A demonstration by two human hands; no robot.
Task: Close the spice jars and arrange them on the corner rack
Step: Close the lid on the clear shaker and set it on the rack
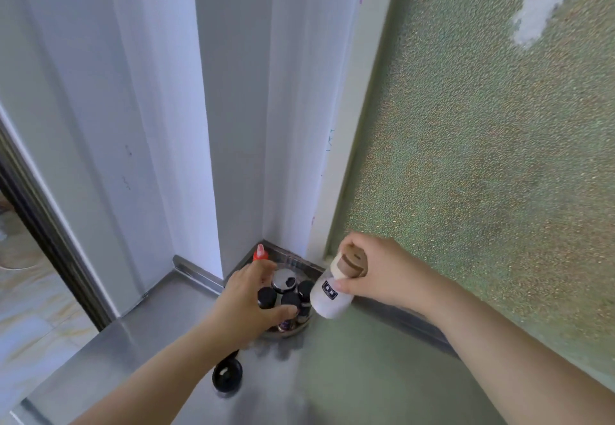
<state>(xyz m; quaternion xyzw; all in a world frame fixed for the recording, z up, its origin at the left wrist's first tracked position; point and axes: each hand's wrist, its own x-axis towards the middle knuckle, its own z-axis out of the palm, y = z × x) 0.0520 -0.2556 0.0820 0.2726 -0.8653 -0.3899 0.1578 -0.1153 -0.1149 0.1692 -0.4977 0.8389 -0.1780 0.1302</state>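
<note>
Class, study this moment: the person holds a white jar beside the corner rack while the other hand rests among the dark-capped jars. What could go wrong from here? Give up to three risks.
1. The right hand holds the white jar tilted; if its brown lid is not shut, spice may spill.
2. The rack looks crowded, so pushing the white jar in might topple a dark-capped jar.
3. The left hand reaching among the jars could knock the red-capped bottle.

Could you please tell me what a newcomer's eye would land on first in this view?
Probably the white jar with a tan lid, held tilted in the right hand beside the green pebbled window. Next, the left hand resting on the black-capped bottles crowded on the corner rack.
</note>
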